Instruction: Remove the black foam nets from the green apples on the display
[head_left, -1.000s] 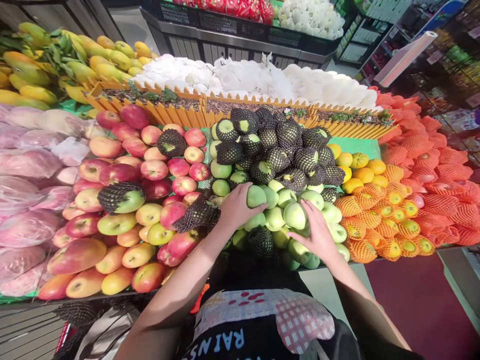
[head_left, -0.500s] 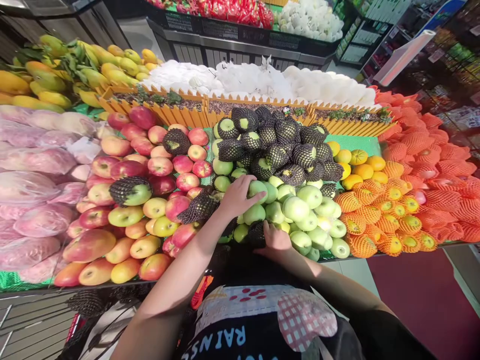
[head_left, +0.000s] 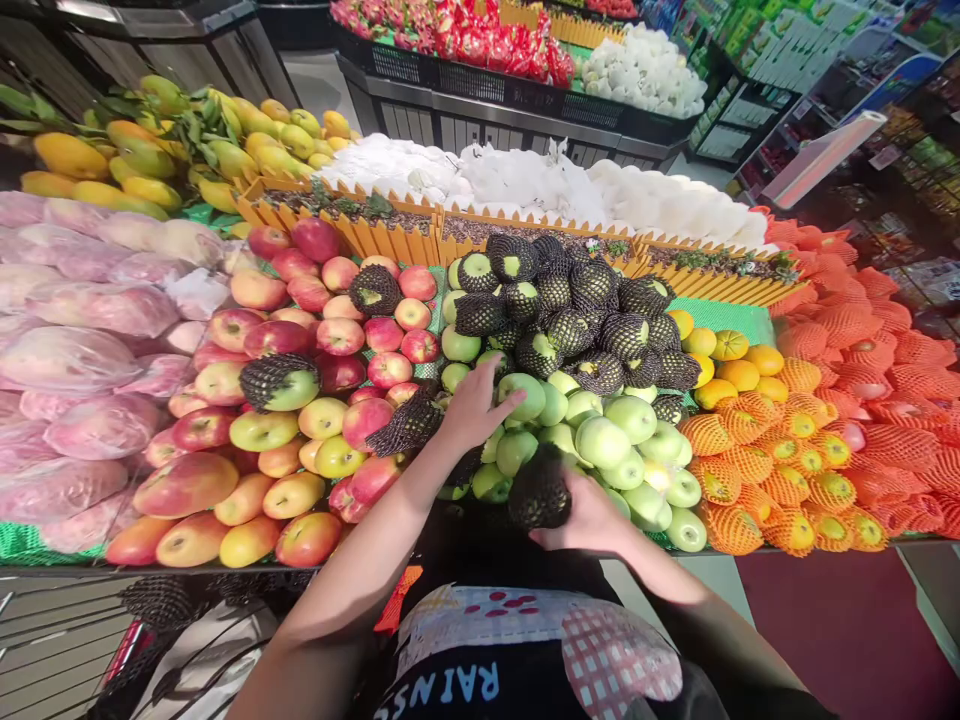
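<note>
My right hand [head_left: 589, 508] is closed around an apple in a black foam net [head_left: 540, 490], held at the near edge of the green apples; the net hides most of the fruit. My left hand [head_left: 476, 402] lies over the left side of the green apple pile, thumb and fingers apart. Its thumb is beside a bare green apple [head_left: 527, 393]; whether they touch I cannot tell. More bare green apples [head_left: 604, 440] lie to the right. Behind them is a heap of black-netted green apples [head_left: 577, 310].
Red and yellow apples [head_left: 341, 335] fill the left, with bagged pink fruit [head_left: 67, 365] beyond. Orange-netted fruit [head_left: 750, 480] lies right. A low orange picket planter [head_left: 405, 238] runs behind. A wire cart [head_left: 45, 640] stands at lower left.
My right hand has lifted the black-netted apple a little from among the green apples and now shows wrapped around it. The left hand stays near the same apples. The view has shifted slightly.
</note>
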